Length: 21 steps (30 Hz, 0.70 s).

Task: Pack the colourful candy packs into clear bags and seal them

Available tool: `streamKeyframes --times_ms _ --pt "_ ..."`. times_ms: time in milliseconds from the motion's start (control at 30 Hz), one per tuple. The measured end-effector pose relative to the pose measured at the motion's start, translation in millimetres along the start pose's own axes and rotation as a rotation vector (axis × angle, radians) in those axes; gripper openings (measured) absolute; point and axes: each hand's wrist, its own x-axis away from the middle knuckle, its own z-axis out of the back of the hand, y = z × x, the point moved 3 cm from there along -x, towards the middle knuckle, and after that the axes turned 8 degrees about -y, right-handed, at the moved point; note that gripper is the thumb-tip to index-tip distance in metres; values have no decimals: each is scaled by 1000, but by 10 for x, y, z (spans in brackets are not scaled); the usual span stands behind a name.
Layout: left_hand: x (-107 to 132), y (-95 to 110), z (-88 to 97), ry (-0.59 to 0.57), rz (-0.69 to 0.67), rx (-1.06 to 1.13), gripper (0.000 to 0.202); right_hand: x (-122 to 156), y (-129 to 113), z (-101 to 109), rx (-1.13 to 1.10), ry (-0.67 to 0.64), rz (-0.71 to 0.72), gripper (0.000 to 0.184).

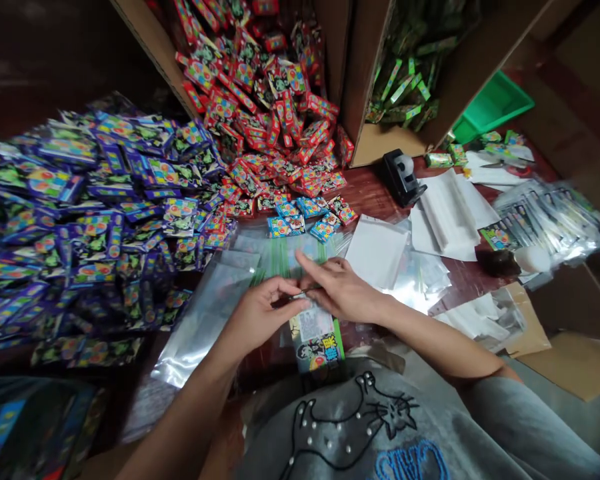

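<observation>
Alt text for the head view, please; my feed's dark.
The person's left hand and right hand meet at the upper end of a printed packet with a green edge. Beyond lie clear plastic bags; purple packets are heaped at left, red packets behind, and a black tape dispenser stands to the right.

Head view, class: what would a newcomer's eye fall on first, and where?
Probably the bright heaps: purple packets across the left, red packets at the top centre. Next, near the middle, the left hand and right hand, close together at a printed bag's far end.
</observation>
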Motion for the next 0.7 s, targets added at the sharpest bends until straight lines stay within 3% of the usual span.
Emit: streamKeyframes --times_ms 67,200,267,400,500,600,700 --pt "5 -30 134 50 39 22 44 42 68 97 -123 18 22 94" --pt "202 -60 555 483 -16 243 61 379 316 303 -408 509 -147 99" --pt "345 -83 593 628 -77 349 73 525 398 232 -546 654 -250 105" --pt "551 -232 197 574 -106 359 81 500 370 -53 -785 689 -282 113" --pt "644 -383 -152 477 -70 186 62 432 352 -102 -845 737 -277 101" --pt "609 -428 -356 342 -24 54 49 430 331 -70 -858 560 -193 102" --pt "484 -339 -437 301 -72 101 66 474 260 -26 -693 357 -76 99"
